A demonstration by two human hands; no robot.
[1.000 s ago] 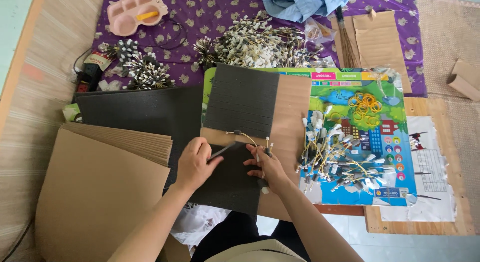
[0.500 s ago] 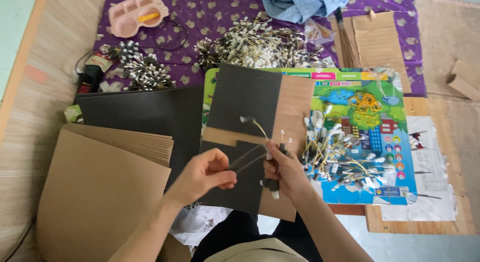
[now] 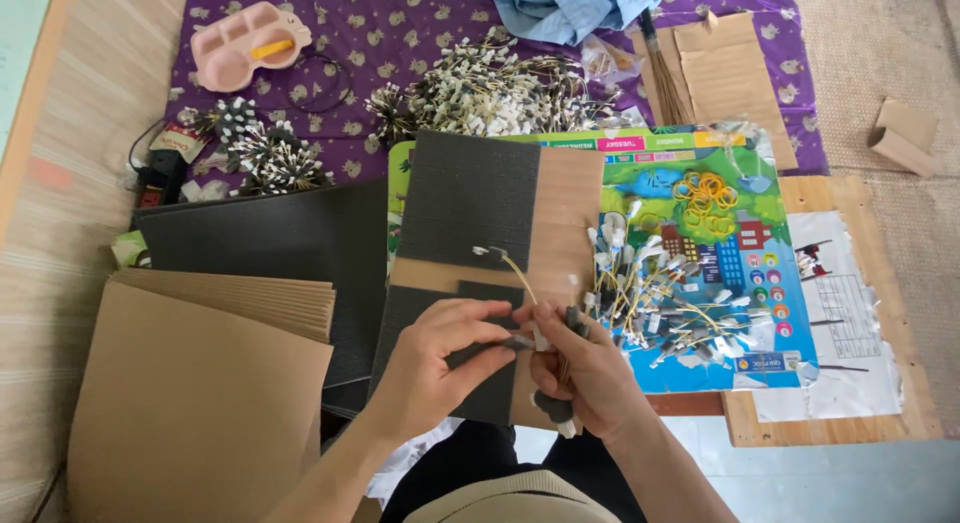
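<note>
Two hands are meeting low in the middle of the view, over a brown card [image 3: 565, 223] partly covered by dark foam sheets [image 3: 470, 198]. The left hand [image 3: 430, 358] is pinching with thumb and fingers closed on a thin dark piece, its tip touching the right hand. The right hand [image 3: 580, 368] is curling shut around a small bundle of yellow-wired parts [image 3: 550, 403], with one wire [image 3: 515, 273] arching up from the grip to a white end above the foam. Just right of the hands, a loose heap of similar white-tagged wires [image 3: 660, 298] is lying on a bright, colourful picture board [image 3: 690, 143], with a cluster of yellow rubber bands [image 3: 705, 193] near its top. Left of the hands, a stack of brown cardboard sheets [image 3: 190, 393] is overlapping large black sheets [image 3: 270, 243]. Farther up, on a purple patterned cloth [image 3: 400, 33], bigger bundles of wired parts [image 3: 490, 88] are spreading out beside a pink compartment tray [image 3: 245, 48]. A blue garment [image 3: 570, 5] is resting at the top edge.
</note>
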